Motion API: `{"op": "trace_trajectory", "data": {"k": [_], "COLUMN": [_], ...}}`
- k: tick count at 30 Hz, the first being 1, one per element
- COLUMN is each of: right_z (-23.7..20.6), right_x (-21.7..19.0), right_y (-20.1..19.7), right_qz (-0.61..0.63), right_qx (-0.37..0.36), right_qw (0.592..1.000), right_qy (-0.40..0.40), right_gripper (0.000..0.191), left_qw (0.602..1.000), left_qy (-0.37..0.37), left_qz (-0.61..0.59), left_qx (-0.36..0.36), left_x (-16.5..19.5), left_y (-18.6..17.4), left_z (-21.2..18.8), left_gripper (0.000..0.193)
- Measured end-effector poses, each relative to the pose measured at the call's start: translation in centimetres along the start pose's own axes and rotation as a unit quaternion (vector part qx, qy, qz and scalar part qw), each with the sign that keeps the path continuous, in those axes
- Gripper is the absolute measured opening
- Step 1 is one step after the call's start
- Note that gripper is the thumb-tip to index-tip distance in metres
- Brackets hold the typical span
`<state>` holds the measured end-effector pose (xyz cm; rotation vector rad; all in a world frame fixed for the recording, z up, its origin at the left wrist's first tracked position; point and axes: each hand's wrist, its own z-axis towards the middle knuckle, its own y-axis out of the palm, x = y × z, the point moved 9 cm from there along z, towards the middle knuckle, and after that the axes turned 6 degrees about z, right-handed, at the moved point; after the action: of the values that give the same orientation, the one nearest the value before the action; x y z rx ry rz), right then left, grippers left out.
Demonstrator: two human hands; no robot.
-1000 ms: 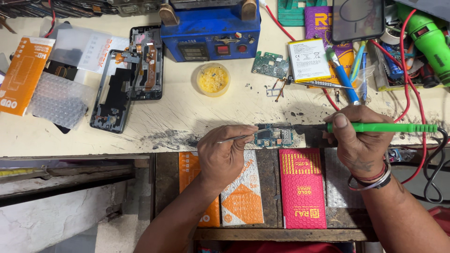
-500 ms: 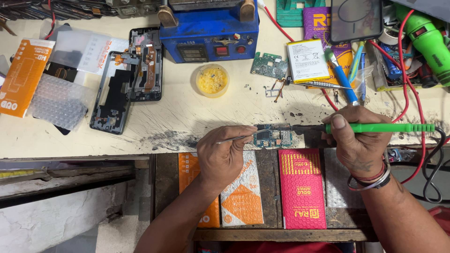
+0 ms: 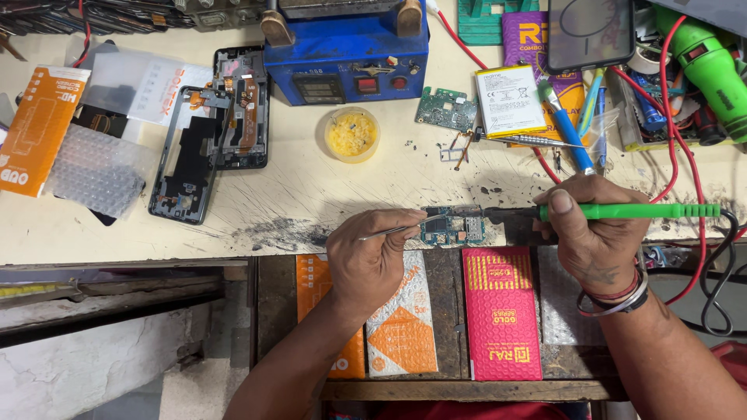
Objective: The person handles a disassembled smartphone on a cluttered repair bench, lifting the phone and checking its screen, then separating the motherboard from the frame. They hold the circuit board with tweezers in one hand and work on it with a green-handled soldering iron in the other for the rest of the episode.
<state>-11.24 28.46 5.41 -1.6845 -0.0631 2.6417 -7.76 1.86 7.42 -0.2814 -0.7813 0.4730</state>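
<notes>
At the front edge of the scratched, cream-coloured counter (image 3: 296,194), a small phone circuit board (image 3: 453,227) lies flat between the two hands. The left hand (image 3: 372,260) is curled closed around thin metal tweezers (image 3: 393,230), whose tips reach the board's left edge. The right hand (image 3: 595,233) is wrapped tight around the green handle of a soldering iron (image 3: 634,211), held level, with its dark tip resting at the board's right end. Bangles sit on the right wrist. Farther back on the counter stands a blue machine with red switches (image 3: 346,58), and just in front of it a small round tub of yellow paste (image 3: 352,134). To the left lie an opened black phone frame (image 3: 210,136), a bubble-wrap pouch (image 3: 92,169) and an orange package (image 3: 39,128). To the right of the tub are a second green circuit board (image 3: 445,109), a white phone battery (image 3: 510,101) and a blue-handled brush (image 3: 566,128). A green hot-air gun (image 3: 708,66) lies at the far right corner. Below the counter's edge, a pink packet (image 3: 502,311) and orange-and-white packets (image 3: 401,327) sit on a lower shelf.
</notes>
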Motion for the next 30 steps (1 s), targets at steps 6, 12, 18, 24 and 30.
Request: {"op": "trace_trajectory", "data": {"k": [6, 12, 18, 24, 30], "right_z": [-0.03, -0.01, -0.08, -0.12, -0.05], "right_x": [0.07, -0.04, 0.04, 0.17, 0.25], "right_y": [-0.01, -0.02, -0.01, -0.1, -0.05], "right_qz": [-0.004, -0.008, -0.007, -0.001, 0.01], "right_qx": [0.004, 0.0, 0.006, 0.007, 0.004], "right_qw": [1.0, 1.0, 1.0, 1.0, 1.0], "right_qy": [0.005, 0.006, 0.003, 0.005, 0.01], "right_gripper": [0.029, 0.029, 0.03, 0.029, 0.03], "left_qw": [1.0, 1.0, 1.0, 1.0, 1.0], "left_qy": [0.002, 0.002, 0.006, 0.005, 0.005], "left_qz": [-0.001, -0.002, 0.002, 0.003, 0.003], "left_qx": [0.002, 0.003, -0.003, 0.001, 0.003], "left_x": [0.04, 0.04, -0.04, -0.01, 0.03], "left_y": [-0.01, -0.02, 0.22, 0.11, 0.03], "left_z": [0.01, -0.03, -0.15, -0.17, -0.04], "left_gripper": [0.009, 0.01, 0.011, 0.01, 0.01]}}
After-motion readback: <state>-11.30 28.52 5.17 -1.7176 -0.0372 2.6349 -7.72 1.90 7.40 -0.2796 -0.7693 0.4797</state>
